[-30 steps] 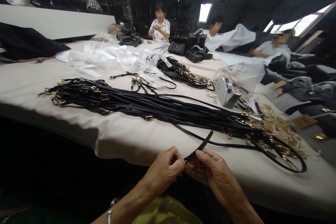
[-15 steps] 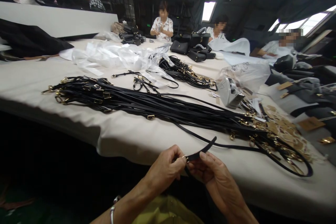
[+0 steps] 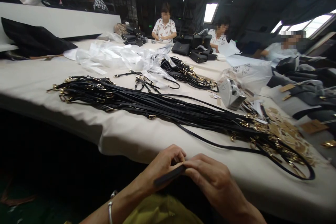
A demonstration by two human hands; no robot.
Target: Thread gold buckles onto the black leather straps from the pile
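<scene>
At the table's near edge my two hands meet around one black strap (image 3: 168, 176). My left hand (image 3: 168, 162) is closed on it, thumb and fingertips pinched together. From the right, my right hand (image 3: 212, 175) grips the same strap, its fingertips touching those of the left. The strap's free end slants down to the left across my left wrist. Its buckle is hidden behind my fingers. Just beyond my hands lies a long bundle of black straps (image 3: 162, 106) with gold buckles and clasps at both ends.
The cream-covered table (image 3: 136, 136) carries crumpled clear plastic (image 3: 115, 56), a second strap pile (image 3: 186, 73), a white device (image 3: 231, 94) and tan tags (image 3: 286, 129). Black handbags (image 3: 199, 47) stand farther back; grey bags (image 3: 309, 94) crowd the right. Several people sit around the table.
The strap's free end has swung from pointing up right to pointing down left. My right hand has turned over and closed in against my left. The gold buckle has gone from sight.
</scene>
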